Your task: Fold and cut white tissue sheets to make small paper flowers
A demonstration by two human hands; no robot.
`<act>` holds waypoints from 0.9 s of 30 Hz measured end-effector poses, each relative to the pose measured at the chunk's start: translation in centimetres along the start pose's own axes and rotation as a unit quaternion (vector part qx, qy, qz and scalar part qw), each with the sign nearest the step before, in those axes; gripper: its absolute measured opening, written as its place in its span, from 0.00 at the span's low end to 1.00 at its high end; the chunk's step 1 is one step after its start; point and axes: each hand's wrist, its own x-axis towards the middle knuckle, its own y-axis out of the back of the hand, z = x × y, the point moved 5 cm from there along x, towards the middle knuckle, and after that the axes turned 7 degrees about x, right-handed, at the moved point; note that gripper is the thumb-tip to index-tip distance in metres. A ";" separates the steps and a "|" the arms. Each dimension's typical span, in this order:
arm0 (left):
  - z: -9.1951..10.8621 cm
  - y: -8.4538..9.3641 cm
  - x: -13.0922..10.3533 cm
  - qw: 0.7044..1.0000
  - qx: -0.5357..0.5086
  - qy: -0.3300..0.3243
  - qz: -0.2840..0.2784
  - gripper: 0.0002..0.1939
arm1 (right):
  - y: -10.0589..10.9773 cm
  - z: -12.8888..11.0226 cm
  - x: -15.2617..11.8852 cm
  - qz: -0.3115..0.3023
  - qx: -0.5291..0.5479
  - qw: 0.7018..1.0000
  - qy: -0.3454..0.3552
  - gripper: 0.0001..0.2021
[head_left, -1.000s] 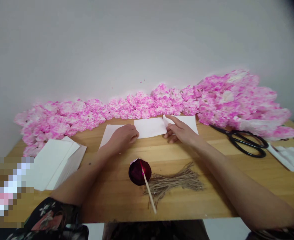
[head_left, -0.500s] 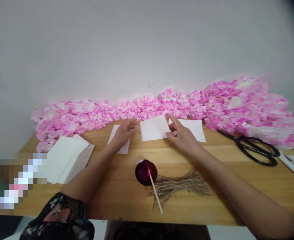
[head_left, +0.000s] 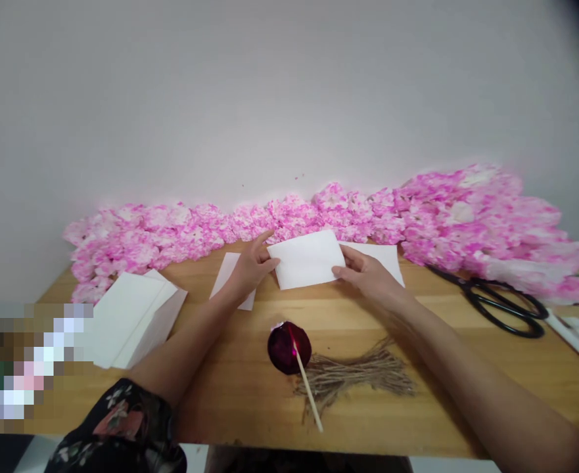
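Note:
A white paper sheet [head_left: 307, 260] is held up a little above the wooden table, between my two hands. My left hand [head_left: 255, 264] pinches its left edge between thumb and fingers, with the index finger stretched out. At the right edge, the thumb and fingers of my right hand [head_left: 363, 268] are closed on the same sheet. Another white sheet [head_left: 385, 257] lies behind my right hand, and a smaller pale piece of paper [head_left: 226, 270] is partly under my left hand. Nearer to me sits a dark red bowl [head_left: 284, 348] with a light stick [head_left: 309, 391] resting in it.
Pink and white paper flowers [head_left: 289, 217] line the wall and pile up at the right. Black scissors [head_left: 503, 305] lie at the right. A stack of white sheets [head_left: 131, 315] is at the left. Thin brown twigs [head_left: 363, 373] lie beside the bowl.
My left hand has taken hold of the sheet's left edge, and my right hand has closed on its right edge. The sheet is slightly raised. The view has tilted up a little.

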 end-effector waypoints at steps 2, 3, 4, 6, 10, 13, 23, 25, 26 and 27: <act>0.2 0.0 0.0 1.000 0.019 -0.013 -0.002 0.37 | 0.2 0.4 -0.1 -0.004 -0.017 1.000 -0.019 0.18; 0.2 0.0 0.0 0.999 0.029 -0.016 -0.011 0.37 | 0.5 0.6 -0.2 0.002 -0.038 0.999 -0.028 0.16; 0.2 -0.2 -0.1 0.998 0.045 -0.022 -0.025 0.36 | 0.7 0.9 -0.2 0.011 -0.064 0.997 -0.035 0.16; 0.1 -0.6 -0.1 0.996 0.069 -0.028 -0.049 0.36 | 1.1 1.4 -0.1 0.027 -0.117 0.992 -0.040 0.18; -0.4 -0.8 -0.1 0.998 0.048 -0.012 -0.044 0.35 | 1.5 2.6 0.2 0.042 -0.160 0.986 -0.038 0.19; -0.7 -0.7 -0.2 1.000 -0.006 0.017 -0.024 0.32 | 1.7 3.1 0.4 0.049 -0.155 0.986 -0.044 0.18; -0.5 -0.6 -0.3 0.997 -0.077 0.024 -0.007 0.13 | 1.5 3.1 0.1 0.046 -0.123 0.990 -0.057 0.18; -0.5 -0.6 -0.3 0.997 -0.076 0.015 -0.008 0.12 | 1.5 3.2 0.1 0.044 -0.116 0.991 -0.058 0.19; -0.5 -0.6 -0.3 0.997 -0.072 0.013 -0.004 0.11 | 1.6 3.3 0.1 0.045 -0.118 0.990 -0.059 0.19; -0.5 -0.5 -0.3 0.998 -0.069 0.011 0.001 0.10 | 1.6 3.3 0.2 0.046 -0.123 0.990 -0.059 0.20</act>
